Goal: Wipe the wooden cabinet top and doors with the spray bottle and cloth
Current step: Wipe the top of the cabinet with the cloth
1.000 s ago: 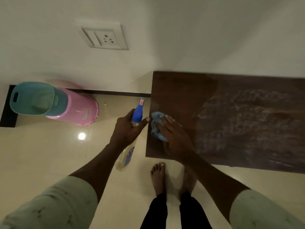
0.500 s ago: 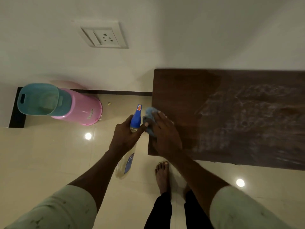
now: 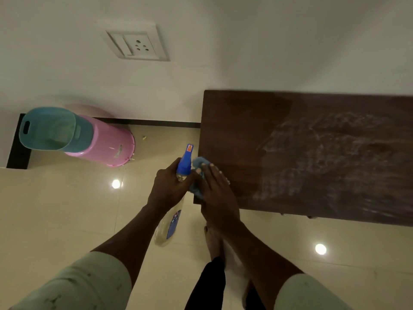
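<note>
The dark wooden cabinet top [image 3: 257, 135] fills the right half of the view, with pale wet streaks across its right part. My right hand [image 3: 218, 191] presses a blue cloth [image 3: 199, 166] flat at the top's near left corner, partly over the edge. My left hand [image 3: 169, 186] grips a spray bottle [image 3: 171, 222] by its neck; the blue nozzle [image 3: 185, 161] points away from me and touches the cloth. The cabinet doors are hidden below the top.
A pink bin with a teal basket in it [image 3: 78, 135] stands on the tiled floor at the left by the wall. A wall socket [image 3: 136, 44] sits above it. My bare feet [image 3: 213, 240] stand close to the cabinet's near edge.
My right hand has slid the cloth left to the cabinet's left corner, against the bottle. The view has shifted slightly left.
</note>
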A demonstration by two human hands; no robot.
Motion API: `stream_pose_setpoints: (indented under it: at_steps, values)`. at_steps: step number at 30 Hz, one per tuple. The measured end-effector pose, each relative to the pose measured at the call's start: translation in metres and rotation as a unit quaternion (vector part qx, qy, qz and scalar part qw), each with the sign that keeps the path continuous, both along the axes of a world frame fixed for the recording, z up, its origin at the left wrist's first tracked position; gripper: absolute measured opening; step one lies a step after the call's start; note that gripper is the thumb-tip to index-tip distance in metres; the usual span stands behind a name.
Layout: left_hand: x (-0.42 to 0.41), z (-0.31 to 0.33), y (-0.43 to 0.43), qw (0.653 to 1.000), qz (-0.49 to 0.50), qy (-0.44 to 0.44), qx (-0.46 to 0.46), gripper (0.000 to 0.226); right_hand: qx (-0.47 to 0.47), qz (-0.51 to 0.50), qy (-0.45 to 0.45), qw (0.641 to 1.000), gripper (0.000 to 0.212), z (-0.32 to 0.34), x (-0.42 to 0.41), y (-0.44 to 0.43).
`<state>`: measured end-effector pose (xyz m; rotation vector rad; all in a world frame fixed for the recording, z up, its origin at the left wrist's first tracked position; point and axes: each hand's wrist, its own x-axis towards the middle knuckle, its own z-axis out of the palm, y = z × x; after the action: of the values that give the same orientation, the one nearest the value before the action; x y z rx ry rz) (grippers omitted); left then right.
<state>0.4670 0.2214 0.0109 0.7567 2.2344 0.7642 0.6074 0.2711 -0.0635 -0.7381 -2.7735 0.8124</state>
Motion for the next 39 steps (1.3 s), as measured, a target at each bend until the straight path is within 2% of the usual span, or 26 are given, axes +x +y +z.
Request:
stream_pose_setpoints:
  at_steps: [5,11,15,21,25,31,33,36,39]
  values:
    - [0.027,0.001,-0.007,1.000,0.016,0.011,0.000,0.029,0.013,0.044,-0.003,0.999,0.062,-0.001,0.020,0.004]
    - [0.067,0.010,-0.013,1.000,0.026,0.016,0.001,0.025,0.056,-0.034,-0.034,0.997,0.072,0.008,0.092,0.051]
    - [0.087,0.005,-0.016,0.999,0.040,0.008,0.001,0.025,0.031,-0.118,-0.033,0.992,0.075,0.010,0.080,0.032]
    - [0.087,-0.006,-0.023,0.998,0.058,0.009,0.027,0.023,-0.028,-0.091,0.030,0.995,0.064,0.011,0.040,-0.013]
    - [0.083,-0.005,-0.021,0.998,0.044,0.012,0.033,0.025,0.008,-0.049,0.008,0.999,0.063,0.009,0.067,0.012]
    - [0.081,0.002,-0.009,0.999,0.034,0.008,0.029,0.025,0.019,-0.187,-0.022,0.982,0.065,0.014,0.096,0.031]
    - [0.083,0.000,-0.007,0.999,0.026,0.002,0.031,0.026,0.012,-0.151,-0.009,0.988,0.063,0.014,0.087,0.023]
    - [0.087,-0.006,-0.006,1.000,0.009,-0.001,0.026,0.028,0.015,-0.046,0.011,0.999,0.063,0.012,0.081,0.018]
    - [0.091,-0.005,0.001,0.999,0.002,-0.010,0.032,0.036,-0.010,-0.028,0.035,0.999,0.056,0.010,0.090,0.030]
